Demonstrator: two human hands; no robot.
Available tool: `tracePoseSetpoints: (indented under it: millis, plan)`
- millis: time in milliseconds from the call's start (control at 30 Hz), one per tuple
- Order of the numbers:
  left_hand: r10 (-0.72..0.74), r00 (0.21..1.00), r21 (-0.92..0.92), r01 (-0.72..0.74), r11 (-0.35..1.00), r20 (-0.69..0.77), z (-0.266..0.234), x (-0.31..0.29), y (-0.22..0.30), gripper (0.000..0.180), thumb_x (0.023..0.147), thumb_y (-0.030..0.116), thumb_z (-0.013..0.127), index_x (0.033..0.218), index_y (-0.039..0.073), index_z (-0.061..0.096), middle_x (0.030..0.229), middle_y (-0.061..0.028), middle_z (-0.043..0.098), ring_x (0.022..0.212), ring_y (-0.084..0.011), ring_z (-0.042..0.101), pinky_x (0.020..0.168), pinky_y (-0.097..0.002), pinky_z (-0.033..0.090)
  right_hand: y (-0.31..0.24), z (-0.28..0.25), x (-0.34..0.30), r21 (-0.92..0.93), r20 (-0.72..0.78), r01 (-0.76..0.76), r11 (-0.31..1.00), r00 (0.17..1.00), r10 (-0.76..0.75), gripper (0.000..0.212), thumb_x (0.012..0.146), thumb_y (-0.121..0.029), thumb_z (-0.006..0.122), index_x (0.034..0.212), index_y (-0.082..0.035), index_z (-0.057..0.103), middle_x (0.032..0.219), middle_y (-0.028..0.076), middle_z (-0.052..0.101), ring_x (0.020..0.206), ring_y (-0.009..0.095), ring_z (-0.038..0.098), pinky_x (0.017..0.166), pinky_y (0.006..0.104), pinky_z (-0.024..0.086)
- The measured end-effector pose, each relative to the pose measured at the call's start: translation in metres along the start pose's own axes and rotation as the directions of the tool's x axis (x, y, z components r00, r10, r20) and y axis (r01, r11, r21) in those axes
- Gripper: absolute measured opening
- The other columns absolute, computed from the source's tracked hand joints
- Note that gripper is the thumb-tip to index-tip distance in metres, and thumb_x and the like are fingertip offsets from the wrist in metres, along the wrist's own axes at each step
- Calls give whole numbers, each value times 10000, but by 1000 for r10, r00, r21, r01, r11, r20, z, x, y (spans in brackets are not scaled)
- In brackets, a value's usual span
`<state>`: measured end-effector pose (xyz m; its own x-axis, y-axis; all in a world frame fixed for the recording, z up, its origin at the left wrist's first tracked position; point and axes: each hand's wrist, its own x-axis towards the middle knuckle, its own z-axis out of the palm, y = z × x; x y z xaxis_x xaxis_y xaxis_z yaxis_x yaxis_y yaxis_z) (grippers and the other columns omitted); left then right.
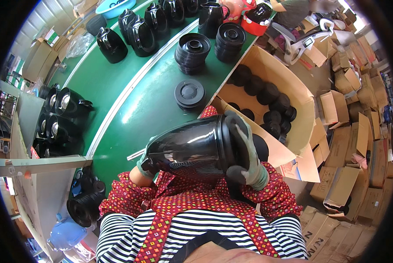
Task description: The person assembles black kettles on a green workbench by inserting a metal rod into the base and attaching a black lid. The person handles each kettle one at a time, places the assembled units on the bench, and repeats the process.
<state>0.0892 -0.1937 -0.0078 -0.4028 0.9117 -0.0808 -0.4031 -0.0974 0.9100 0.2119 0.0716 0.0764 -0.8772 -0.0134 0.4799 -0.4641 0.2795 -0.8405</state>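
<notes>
Black glossy jug body lying sideways at chest height, picture centre, wide end toward 3 o'clock, narrow end toward 9. Surface shiny, light streaks along its length. Right hand, grey glove, wrapped over wide end rim, pressing what looks like round black base there. Left hand, gloved, mostly hidden, cupping narrow end. Green belt at 11 o'clock carries more jugs. Cardboard box of black discs at 2 o'clock.

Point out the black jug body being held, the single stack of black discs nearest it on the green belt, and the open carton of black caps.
black jug body point(183, 147), head view, glossy side wall.
disc stack point(190, 94), head view, top disc.
carton point(275, 72), head view, inner cardboard wall.
</notes>
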Motion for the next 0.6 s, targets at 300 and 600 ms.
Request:
tracePoseSetpoints:
  millis: [300,600]
  plan:
    - [498,782,567,-233,790,-373,13,14,34,791,771,158,912,1450,-69,575,1351,-196,706,1228,-251,687,1080,-399,542,-18,-17,8,305,-9,-246,920,965,261,868,1077,-463,580,1684,17,186,1696,186,308,1574,294,298,1277,416,224]
    - [342,846,408,-166,898,-408,10,21,-8,589,794,216,894,1291,-15,678,1183,-113,760,1087,-241,737,998,-414,592,-32,-17,11,-102,-126,-118,988,987,105,727,994,-367,670,1561,31,449,1610,274,389,1484,403,427,1228,460,336]
